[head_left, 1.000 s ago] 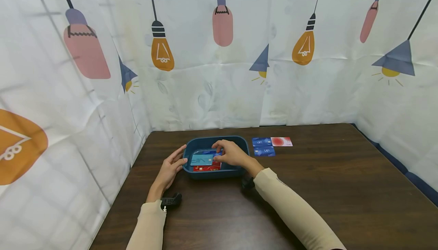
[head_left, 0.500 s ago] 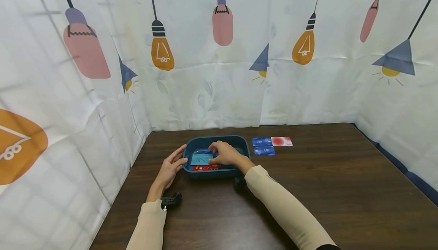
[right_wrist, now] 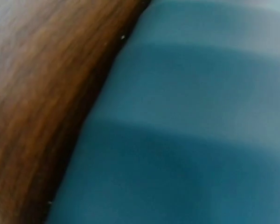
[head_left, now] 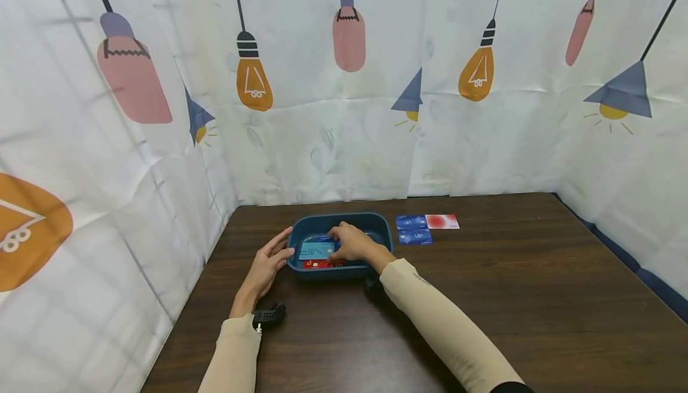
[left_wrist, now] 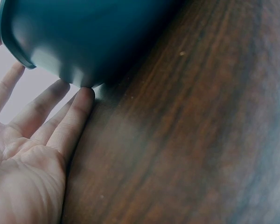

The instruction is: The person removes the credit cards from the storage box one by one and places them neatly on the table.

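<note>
With straight left hand (head_left: 267,266) fingers touching the bin (head_left: 322,276), the right hand (head_left: 353,243), shifted leftward within 1 s, now reaches the light-blue card (head_left: 315,251) and red card (head_left: 316,264) inside, its grip indiscernible; 3 other cards (head_left: 415,237) lie on the tabletop (head_left: 510,279).

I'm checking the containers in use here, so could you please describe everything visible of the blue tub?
The blue tub is an open-topped rounded rectangle with a projecting rim and smooth, plastic-looking walls. It sits upright on the wood-grain table, left of three cards. Inside lie a light-blue card, a red card and a partly hidden dark-blue card. The left hand touches its left end; whether the right hand, inside it, touches the tub is unclear.
</note>
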{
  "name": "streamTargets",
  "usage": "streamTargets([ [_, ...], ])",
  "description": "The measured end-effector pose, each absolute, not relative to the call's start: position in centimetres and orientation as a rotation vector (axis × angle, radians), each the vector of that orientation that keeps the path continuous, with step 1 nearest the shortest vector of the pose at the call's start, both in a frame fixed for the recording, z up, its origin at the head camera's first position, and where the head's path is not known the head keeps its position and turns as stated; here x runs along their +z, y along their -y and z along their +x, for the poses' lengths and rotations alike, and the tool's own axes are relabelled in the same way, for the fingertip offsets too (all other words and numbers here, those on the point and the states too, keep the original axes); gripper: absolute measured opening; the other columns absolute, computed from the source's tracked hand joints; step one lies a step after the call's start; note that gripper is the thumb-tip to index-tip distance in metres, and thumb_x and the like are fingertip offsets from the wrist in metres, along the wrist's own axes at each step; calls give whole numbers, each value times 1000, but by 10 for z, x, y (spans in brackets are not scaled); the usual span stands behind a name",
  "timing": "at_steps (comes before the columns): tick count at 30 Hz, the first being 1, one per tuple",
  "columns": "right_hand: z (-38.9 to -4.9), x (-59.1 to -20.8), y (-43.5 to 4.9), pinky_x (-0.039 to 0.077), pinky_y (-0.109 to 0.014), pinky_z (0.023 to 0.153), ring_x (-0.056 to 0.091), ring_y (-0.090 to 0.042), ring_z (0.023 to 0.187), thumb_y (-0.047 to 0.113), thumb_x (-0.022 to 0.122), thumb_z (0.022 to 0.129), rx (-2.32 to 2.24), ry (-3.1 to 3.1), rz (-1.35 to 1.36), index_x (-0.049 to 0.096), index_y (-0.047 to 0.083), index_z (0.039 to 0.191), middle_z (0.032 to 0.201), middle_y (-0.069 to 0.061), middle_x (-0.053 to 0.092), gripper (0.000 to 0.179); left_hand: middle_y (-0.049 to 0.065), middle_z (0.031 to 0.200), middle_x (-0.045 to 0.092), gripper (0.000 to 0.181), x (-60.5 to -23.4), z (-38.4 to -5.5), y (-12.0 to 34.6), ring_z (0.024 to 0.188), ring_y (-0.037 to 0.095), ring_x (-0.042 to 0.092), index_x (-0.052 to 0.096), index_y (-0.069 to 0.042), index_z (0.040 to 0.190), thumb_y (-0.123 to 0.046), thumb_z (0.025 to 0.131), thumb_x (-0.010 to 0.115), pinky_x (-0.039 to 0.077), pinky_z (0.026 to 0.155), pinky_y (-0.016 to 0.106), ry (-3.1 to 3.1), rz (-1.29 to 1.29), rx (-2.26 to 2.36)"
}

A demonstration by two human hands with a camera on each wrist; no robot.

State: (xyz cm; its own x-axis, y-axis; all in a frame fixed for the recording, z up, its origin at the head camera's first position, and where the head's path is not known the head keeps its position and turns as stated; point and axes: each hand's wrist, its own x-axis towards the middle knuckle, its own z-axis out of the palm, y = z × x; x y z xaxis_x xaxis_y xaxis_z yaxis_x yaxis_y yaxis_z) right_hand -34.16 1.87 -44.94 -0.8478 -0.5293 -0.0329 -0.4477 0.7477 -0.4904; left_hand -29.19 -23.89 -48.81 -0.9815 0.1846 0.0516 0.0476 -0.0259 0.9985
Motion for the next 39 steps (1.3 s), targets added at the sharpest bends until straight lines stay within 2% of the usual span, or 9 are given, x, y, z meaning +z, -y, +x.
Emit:
streamTargets([
  [8, -343, -452, -19, 51, -39, 101, 56, -21, 113, 40, 82, 87, -671, -2780, -776, 64, 13, 137, 127, -6, 58, 60, 16, 162, 40, 62, -490, -292, 240, 144, 33, 44, 38, -19, 159, -17, 102, 63, 53, 96, 19, -2127, 271, 2166],
  [23, -346, -452, -18, 50, -39, 103, 58, -22, 114, 35, 82, 87, -708, -2744, -740, 68, 12, 129, 127, -7, 57, 49, 18, 163, 36, 63, -490, -292, 240, 144, 30, 45, 36, -18, 160, -19, 103, 62, 53, 96, 20, -2139, 293, 2151],
  [39, -352, -453, -18, 49, -38, 100, 53, -19, 103, 29, 83, 85, -783, -2647, -683, 64, 7, 120, 121, -10, 55, 46, 18, 162, 38, 61, -489, -292, 239, 143, 30, 44, 39, -16, 159, -12, 103, 61, 53, 94, 19, -2129, 271, 2179],
])
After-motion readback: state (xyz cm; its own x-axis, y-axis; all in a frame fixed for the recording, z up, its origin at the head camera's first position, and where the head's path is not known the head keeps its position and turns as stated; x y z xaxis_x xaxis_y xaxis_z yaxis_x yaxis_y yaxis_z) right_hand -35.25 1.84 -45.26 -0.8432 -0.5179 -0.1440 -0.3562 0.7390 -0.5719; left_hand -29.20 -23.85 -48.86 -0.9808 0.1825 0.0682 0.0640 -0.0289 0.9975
